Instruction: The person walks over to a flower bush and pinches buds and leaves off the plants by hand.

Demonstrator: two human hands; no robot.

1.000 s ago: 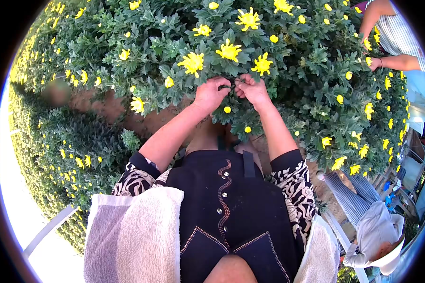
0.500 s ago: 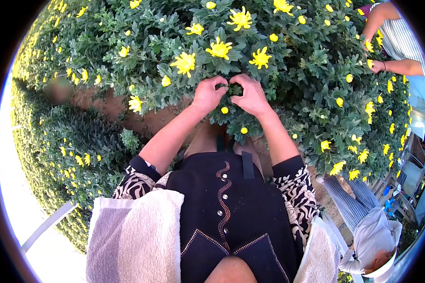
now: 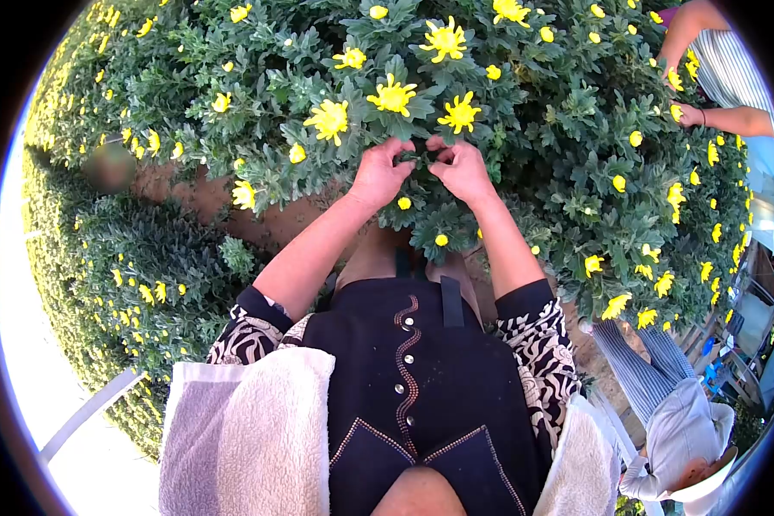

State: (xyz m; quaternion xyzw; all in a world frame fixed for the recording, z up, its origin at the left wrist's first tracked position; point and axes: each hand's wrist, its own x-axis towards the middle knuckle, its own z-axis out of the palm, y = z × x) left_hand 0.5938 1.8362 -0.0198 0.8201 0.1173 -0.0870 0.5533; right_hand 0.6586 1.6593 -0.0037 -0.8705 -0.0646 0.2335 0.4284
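Among the chrysanthemum leaves [image 3: 445,213], what is touched by the left hand [image 3: 377,178] and the right hand [image 3: 464,176] is too small to be told. A brownish round patch [image 3: 110,168] is blurred. A striped-shirted co-worker [image 3: 735,73] and the towel [image 3: 249,421] are cut off by the view's edge.

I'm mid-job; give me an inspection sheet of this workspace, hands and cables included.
Surface: bare brown soil, partly visible
Job's things: dense dark-green leafy plants bearing yellow thin-petalled flowers
Clutter: mixed objects at right edge, too small to identify
Hands: bare left hand and bare right hand, close together, curled at the plants; grip unclear
Cables: nothing seen
Surroundings: person in pale striped top, upper right; person in white brimmed hat, lower right
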